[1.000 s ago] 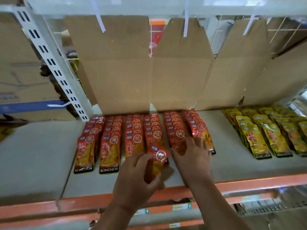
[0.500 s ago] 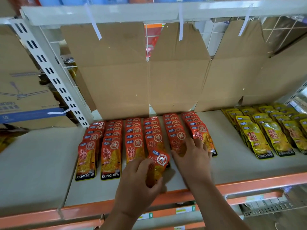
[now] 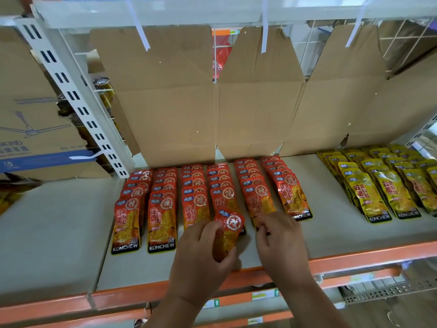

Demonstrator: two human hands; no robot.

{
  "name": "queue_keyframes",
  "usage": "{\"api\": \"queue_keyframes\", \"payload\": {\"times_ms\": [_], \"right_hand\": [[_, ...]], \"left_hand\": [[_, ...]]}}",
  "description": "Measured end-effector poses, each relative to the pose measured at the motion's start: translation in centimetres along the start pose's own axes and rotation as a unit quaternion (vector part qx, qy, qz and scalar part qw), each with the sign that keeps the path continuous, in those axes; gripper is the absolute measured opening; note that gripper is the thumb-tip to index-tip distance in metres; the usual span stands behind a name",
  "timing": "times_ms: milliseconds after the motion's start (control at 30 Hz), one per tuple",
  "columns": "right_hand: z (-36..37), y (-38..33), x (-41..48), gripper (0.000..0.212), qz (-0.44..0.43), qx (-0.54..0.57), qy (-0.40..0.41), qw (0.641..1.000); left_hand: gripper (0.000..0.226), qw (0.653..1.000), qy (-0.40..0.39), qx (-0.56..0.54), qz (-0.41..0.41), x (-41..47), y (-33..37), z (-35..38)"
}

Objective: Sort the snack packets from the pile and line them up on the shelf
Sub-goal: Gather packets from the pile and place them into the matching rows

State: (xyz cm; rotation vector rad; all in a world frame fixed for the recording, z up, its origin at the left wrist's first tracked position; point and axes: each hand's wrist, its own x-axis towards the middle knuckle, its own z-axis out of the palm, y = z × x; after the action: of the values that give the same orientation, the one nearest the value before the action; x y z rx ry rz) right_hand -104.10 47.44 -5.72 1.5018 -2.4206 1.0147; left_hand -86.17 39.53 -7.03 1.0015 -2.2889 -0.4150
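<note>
A red foil snack packet [image 3: 229, 229] was gripped by the left hand [image 3: 203, 254] before the red packet rows [image 3: 194, 185]; one row's front packet [image 3: 257, 200] was pinched by the right hand [image 3: 280, 240].

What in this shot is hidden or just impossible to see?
Head view:
- Lower half of the held red packet, covered by the left hand gripping it.
- Whether the right hand pinches the row packet under it: its own fingers hide that.
- Yellow packets: cut off by the right edge.
- The pile: out of frame.
</note>
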Motion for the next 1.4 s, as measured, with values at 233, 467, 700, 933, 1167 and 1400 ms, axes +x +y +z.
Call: {"api": "queue_keyframes", "payload": {"times_ms": [233, 467, 700, 933, 1167, 1400], "right_hand": [[0.7, -2.6, -1.2, 0.027, -0.016, 0.015, -0.08, 0.997], [-0.4, -2.5, -0.5, 0.07, 0.065, 0.007, -0.161, 0.985], [-0.4, -2.2, -1.0, 0.088, 0.077, -0.007, -0.164, 0.983], [-1.8, -0.1, -0.2, 0.084, 0.132, -0.016, -0.084, 0.988], [-3.6, 5.0, 3.0, 0.081, 0.214, -0.035, -0.036, 0.976], [-3.1, 7.2, 4.6, 0.067, 0.209, -0.073, -0.054, 0.974]], "left_hand": [[0.059, 0.999, 0.034, -0.008, 0.02, 0.2, 0.5, 0.0], [0.053, 0.995, -0.027, 0.009, 0.1, -0.3, 0.0, -0.1], [0.051, 0.989, -0.041, -0.002, 0.143, -0.1, 0.2, -0.7], [0.043, 0.991, -0.03, 0.071, 0.112, 0.0, 0.5, -0.5], [0.04, 0.988, -0.032, 0.133, 0.068, 0.2, 1.0, -0.3], [0.045, 0.987, -0.043, 0.145, 0.053, 0.3, 1.0, -0.2]]}}
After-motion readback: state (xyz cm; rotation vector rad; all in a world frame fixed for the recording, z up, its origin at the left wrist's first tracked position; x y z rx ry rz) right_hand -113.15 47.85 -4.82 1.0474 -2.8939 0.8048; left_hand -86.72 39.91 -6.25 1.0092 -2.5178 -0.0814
